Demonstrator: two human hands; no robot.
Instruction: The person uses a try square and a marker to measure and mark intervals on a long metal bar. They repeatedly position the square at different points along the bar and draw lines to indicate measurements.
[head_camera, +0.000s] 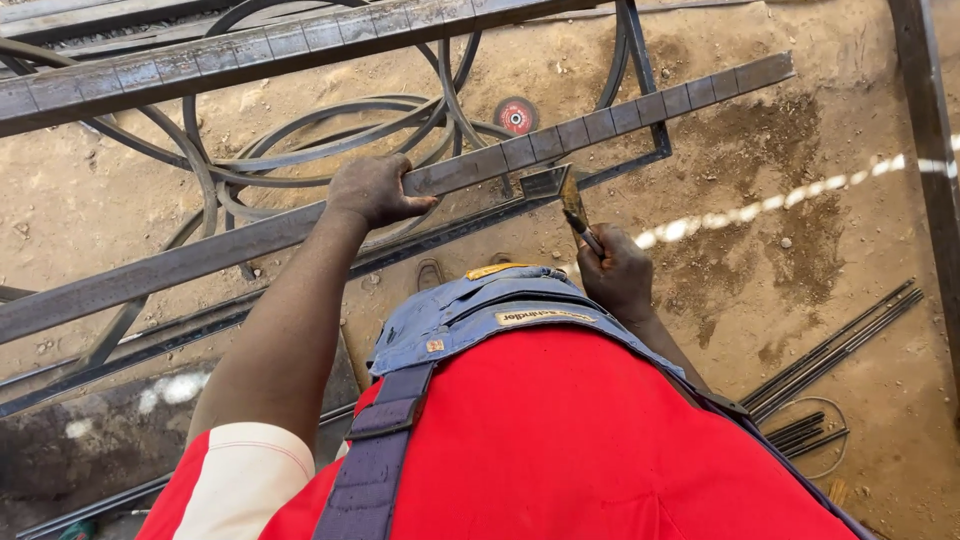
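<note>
Flat steel bar (560, 135), marked off in segments, runs diagonally from the lower left up to the upper right, lying across a dark metal frame (640, 60) over the sandy ground (780, 260). I see my left hand (375, 188) clamped over the bar near its middle, fingers wrapped on the upper edge and thumb along the side. Behind it, black cables (300, 150) loop on the sand, with a red-centred grinding disc (516, 116) among them. My right hand (620, 275) is clenched around a thin marking tool (583, 228), its tip just under the bar, right of the left grip. Thin rods (835, 350) lie far right.
</note>
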